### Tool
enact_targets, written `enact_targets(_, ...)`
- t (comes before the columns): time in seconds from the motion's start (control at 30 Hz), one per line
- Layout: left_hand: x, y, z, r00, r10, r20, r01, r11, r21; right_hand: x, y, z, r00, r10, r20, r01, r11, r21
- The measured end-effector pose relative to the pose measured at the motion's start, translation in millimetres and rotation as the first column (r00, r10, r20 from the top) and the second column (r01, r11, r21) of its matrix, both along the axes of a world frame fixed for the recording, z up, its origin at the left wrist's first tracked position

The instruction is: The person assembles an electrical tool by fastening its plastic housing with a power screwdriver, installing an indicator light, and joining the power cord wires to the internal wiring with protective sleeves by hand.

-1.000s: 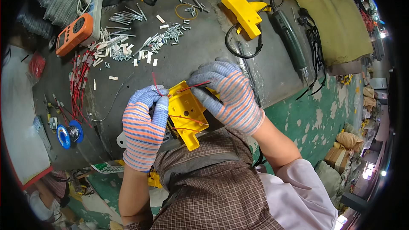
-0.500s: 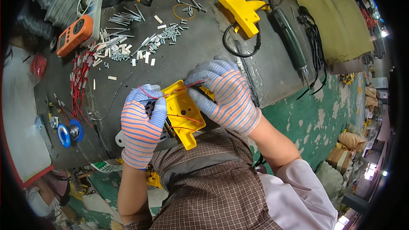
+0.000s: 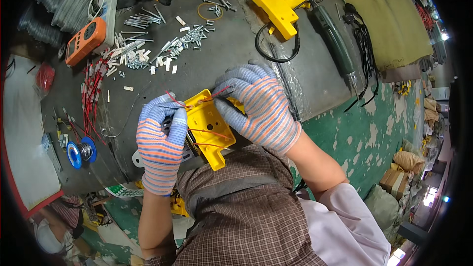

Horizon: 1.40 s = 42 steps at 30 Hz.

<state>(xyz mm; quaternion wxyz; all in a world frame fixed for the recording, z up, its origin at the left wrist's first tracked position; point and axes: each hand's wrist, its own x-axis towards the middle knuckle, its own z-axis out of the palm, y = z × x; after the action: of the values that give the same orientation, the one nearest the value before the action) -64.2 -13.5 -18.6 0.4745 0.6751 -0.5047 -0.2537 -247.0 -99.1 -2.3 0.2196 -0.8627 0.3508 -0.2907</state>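
One yellow housing stood open, red wires inside but uncovered; left hand pinched nearly closed on one, right hand loosely curled, wire at fingertips, grip unclear.

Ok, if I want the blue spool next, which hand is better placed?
Probably your left hand: it's nearer the blue spool, while your right hand is beyond the yellow case.

Counter: scuffed dark grey top across the upper middle
Floor: green paint, flaked to pale patches
Left side: a white panel edged in red
Right side: a brown carton beside a tan sack
Light: bright spots at far right, their source unclear
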Motion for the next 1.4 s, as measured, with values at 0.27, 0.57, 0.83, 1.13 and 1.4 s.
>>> enact_targets(0.27, -0.5, -11.2, 5.4, 0.744, -0.124, 0.656, 0.294, 0.943, -0.154, -5.2, -0.5, 4.3, 0.994, 0.111, -0.007, -0.111, 0.994, -0.008)
enact_targets(0.57, -2.1, -25.2, 3.1, 0.851, -0.28, 0.444, 0.341, 0.938, -0.062, -1.6, -1.7, -1.3, 1.0, -0.007, -0.008, 0.007, 1.0, -0.003)
enact_targets(0.83, 6.0, 2.9, 10.7, 0.902, -0.125, 0.413, 0.234, 0.945, -0.227, -2.5, 2.7, 12.5, 0.969, -0.202, 0.141, 0.209, 0.977, -0.039)
enact_targets(1.13, -1.5, 22.8, 6.8, 0.942, -0.024, 0.335, 0.144, 0.93, -0.337, 20.3, 8.9, 0.4, 0.909, 0.293, 0.296, -0.351, 0.921, 0.167)
enact_targets(1.4, -0.4, 13.9, 16.6, 0.966, -0.033, 0.257, 0.104, 0.957, -0.269, 22.4, -7.3, -7.7, 0.878, 0.33, 0.348, -0.449, 0.821, 0.353)
